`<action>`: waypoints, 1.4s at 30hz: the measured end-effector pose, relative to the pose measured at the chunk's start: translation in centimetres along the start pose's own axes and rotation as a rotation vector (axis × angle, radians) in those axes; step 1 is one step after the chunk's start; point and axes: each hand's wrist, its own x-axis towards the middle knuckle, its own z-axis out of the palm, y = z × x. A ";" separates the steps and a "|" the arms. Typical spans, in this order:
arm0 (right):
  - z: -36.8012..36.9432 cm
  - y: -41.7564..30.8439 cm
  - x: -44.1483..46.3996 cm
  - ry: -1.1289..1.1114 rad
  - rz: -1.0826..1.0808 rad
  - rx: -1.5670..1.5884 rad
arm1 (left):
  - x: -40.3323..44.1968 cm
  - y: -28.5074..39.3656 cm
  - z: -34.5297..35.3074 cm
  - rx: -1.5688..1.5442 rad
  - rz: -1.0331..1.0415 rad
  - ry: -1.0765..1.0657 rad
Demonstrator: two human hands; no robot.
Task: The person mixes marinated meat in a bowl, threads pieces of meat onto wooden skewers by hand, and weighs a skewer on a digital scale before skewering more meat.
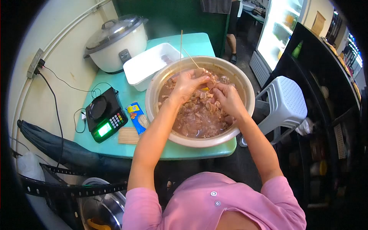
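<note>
Turquoise table (199,40) bears a basin (249,94) where both hands (188,84) (230,101) seemingly grip meat (213,81).

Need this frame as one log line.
left hand: holding skewers | right hand: touching meat | both: over basin | scale display: lit

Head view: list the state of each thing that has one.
Large round beige basin: filled with pinkish meat
Thin wooden skewer above it: pointing upward
White rectangular plastic tray: mostly bare
Black digital scale: on, glowing green
Large white rice cooker: shut
Pale wooden sticks: lying flat
White plastic stool: upright
Tall white fridge: lit
</note>
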 end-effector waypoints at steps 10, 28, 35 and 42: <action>-0.4 1.5 0.4 0.176 0.033 0.075 | 0.5 -1.4 -4.7 0.770 0.087 0.128; -1.0 -4.1 -0.3 0.070 0.013 0.405 | -1.1 -0.2 -0.4 1.688 -0.275 -0.441; -2.4 -19.4 -5.8 -0.789 0.173 1.101 | -1.3 -1.1 -1.0 1.607 -0.030 -0.325; -3.4 -22.7 -8.7 -0.301 -0.066 0.882 | -0.9 -0.9 -1.1 1.515 0.010 -0.239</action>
